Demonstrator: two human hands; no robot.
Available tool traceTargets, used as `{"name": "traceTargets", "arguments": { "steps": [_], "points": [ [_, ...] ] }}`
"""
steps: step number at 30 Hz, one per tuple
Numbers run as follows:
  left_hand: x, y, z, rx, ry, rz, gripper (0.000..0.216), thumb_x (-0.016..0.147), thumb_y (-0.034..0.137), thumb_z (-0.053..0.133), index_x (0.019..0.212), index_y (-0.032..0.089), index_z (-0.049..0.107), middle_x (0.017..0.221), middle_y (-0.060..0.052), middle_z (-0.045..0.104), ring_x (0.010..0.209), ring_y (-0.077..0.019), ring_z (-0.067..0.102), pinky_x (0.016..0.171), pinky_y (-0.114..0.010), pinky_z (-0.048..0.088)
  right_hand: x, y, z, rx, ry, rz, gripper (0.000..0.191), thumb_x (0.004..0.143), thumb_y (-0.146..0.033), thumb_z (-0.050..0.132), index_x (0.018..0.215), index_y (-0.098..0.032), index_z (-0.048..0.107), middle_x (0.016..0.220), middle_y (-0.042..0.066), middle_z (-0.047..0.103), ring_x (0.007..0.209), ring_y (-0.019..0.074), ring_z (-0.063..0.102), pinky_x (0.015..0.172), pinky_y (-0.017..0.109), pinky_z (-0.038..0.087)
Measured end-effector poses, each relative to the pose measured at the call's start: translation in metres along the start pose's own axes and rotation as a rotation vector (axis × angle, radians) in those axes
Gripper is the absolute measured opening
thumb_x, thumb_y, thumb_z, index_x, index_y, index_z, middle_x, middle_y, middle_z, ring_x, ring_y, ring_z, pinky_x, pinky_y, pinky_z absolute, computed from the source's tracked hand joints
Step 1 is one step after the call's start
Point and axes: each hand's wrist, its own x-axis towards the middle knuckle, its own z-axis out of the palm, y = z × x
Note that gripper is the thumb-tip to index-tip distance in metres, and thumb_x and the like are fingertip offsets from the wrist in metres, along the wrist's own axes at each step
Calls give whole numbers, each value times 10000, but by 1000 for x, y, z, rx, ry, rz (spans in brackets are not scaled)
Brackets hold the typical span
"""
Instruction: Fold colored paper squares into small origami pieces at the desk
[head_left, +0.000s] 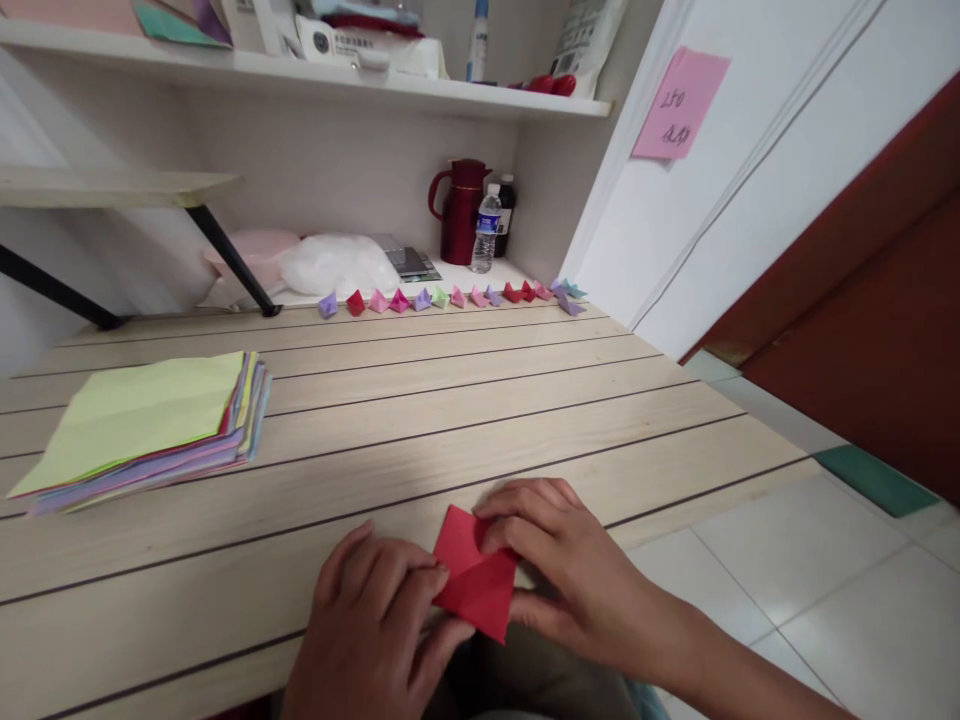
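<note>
A folded red paper (472, 578) lies at the near edge of the wooden table (420, 420). My left hand (375, 620) pinches its left side, fingers curled onto the fold. From the right, my right hand (559, 570) presses on the paper with fingertips on its top edge and the thumb under its lower edge. A stack of coloured paper sheets (150, 425), light green on top, rests to the left. A row of several small folded paper pieces (450, 297) in purple, red, pink and green lines the far edge of the table.
Behind the row stand a dark red jug (459, 210), a water bottle (486, 228), a dark bottle, a pink bowl (251, 255) and a white plastic bag (330, 265). A cluttered shelf (315, 75) runs above. A pink note (679, 103) sticks on the white door. Tiled floor lies right.
</note>
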Motion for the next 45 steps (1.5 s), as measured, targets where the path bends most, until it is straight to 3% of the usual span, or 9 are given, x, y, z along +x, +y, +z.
{"name": "traceTargets", "arguments": {
  "steps": [9, 21, 28, 31, 35, 38, 40, 45],
  "points": [
    [8, 3, 3, -75, 45, -166, 49, 881, 237, 614, 847, 267, 594, 812, 35, 628, 789, -164, 621, 877, -385, 415, 6, -1, -6, 83, 4, 107, 66, 927, -247, 642, 946, -238, 580, 1160, 24, 628, 1089, 220, 549, 953, 405, 373],
    [10, 5, 12, 21, 52, -272, 100, 867, 284, 618, 790, 255, 560, 792, 19, 620, 767, -182, 612, 744, -362, 439, 18, -10, 8, -78, 84, 207, 95, 925, -222, 612, 865, -191, 546, 1167, 93, 601, 1031, 272, 543, 912, 467, 426],
    [7, 9, 18, 216, 54, -255, 107, 839, 321, 607, 870, 233, 554, 1109, -112, 648, 982, -284, 621, 803, -455, 451, 16, -7, 12, -106, 130, 178, 85, 937, -226, 588, 864, -200, 553, 1163, 102, 604, 1020, 272, 558, 913, 479, 448],
    [6, 9, 20, 277, 39, -241, 118, 833, 325, 600, 884, 231, 551, 1138, -121, 658, 990, -291, 617, 804, -459, 446, 15, -6, 15, -149, 144, 164, 43, 939, -232, 590, 939, -192, 577, 1170, 115, 609, 1028, 284, 563, 921, 505, 454],
    [8, 10, 19, 293, 23, -232, 129, 829, 342, 599, 884, 238, 546, 1136, -109, 673, 983, -283, 618, 797, -449, 447, 12, -3, 17, -162, 177, 111, 305, 943, -236, 592, 1243, -211, 539, 1261, 132, 574, 1118, 291, 551, 958, 514, 463],
    [12, 13, 19, 298, 17, -257, 104, 824, 304, 591, 894, 240, 549, 1130, -97, 684, 991, -284, 618, 812, -458, 443, 8, 1, 17, -138, 179, 61, 437, 953, -190, 558, 1377, -267, 479, 1397, 130, 472, 1178, 260, 535, 961, 453, 487],
    [15, 15, 19, 293, 17, -277, 93, 823, 279, 582, 903, 243, 552, 1132, -89, 691, 997, -283, 621, 820, -460, 440, 7, 3, 17, -157, 176, 5, 433, 953, -150, 531, 1351, -321, 534, 1437, 101, 448, 1179, 249, 544, 944, 425, 496],
    [8, 7, 14, 242, 10, -271, 84, 840, 316, 589, 859, 256, 533, 1148, -76, 700, 993, -264, 643, 854, -473, 436, 7, 5, 17, -233, 168, -57, 400, 934, -121, 528, 1219, -367, 663, 1334, 72, 581, 1118, 265, 586, 902, 450, 486]
  ]
}}
